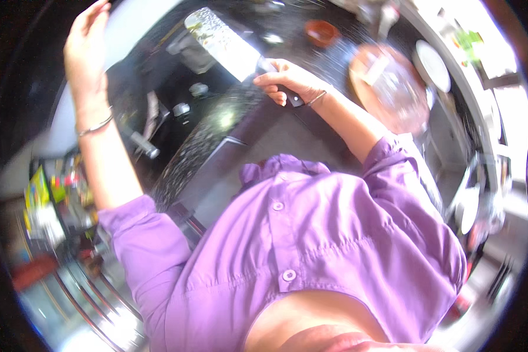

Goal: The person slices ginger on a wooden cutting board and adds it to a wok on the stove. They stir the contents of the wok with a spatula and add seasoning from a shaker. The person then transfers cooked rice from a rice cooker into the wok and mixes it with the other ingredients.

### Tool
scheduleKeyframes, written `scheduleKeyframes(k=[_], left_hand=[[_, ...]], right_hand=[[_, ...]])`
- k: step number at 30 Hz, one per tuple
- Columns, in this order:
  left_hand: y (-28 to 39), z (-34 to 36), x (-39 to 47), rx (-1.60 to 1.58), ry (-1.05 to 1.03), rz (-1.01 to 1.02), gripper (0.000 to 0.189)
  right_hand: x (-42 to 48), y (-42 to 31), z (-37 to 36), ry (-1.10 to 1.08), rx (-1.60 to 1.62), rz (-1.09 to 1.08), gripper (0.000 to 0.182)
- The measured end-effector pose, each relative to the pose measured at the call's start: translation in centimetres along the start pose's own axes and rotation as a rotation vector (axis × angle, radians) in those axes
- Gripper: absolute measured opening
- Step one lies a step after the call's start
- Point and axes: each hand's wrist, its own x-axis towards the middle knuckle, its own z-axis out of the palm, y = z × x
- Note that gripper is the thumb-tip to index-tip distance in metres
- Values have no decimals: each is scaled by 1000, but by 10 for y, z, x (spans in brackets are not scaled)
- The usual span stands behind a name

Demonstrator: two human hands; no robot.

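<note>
My right hand [297, 79] grips the black riveted handle of a cleaver [229, 44]. Its broad metal blade points up and left, with wet droplets and green bits clinging near the far end. Below the blade lies a dark glossy surface, probably a cooktop, with shiny knobs [181, 110]. My left hand [87, 53] is raised at the upper left beside a pale smooth panel [136, 26]. Its fingers are extended and slightly apart, and nothing shows in them. Whether the fingertips touch the panel is unclear.
A round wooden board [361, 83] with a blurred pale item on it lies at right on the counter. Beyond it leans a white plate [433, 66]. A brown bowl [321, 33] sits farther back. Speckled counter edging [207, 127] runs before me. Colourful packets [37, 189] stand at left.
</note>
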Motion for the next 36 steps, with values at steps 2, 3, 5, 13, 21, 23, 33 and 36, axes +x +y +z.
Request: scheduleKeyframes(k=[2,3,5,13,21,23,33,36], left_hand=[[12,79,5,-25,-179,18,26],[22,115,1,25,-253,55,26],[28,215,-23,-123,-362,69,25],[16,479,-204,267,-785,-3,23],[24,554,-238,642,-555,-24,25],[19,555,-234,658,-572,-20,22],[10,549,-227,701,-525,3,18],[4,547,-228,713,-509,12,17]], right_hand=[[-67,10,-52,206,-155,-14,19],[-104,19,-76,294,-226,-41,18],[-186,35,-119,561,-269,12,18],[-392,79,-254,1043,-369,105,14],[-396,67,-318,986,-382,230,12],[-390,60,-321,1001,-330,228,11],[-380,48,-322,947,-459,305,11],[-369,47,-321,863,-529,324,11]])
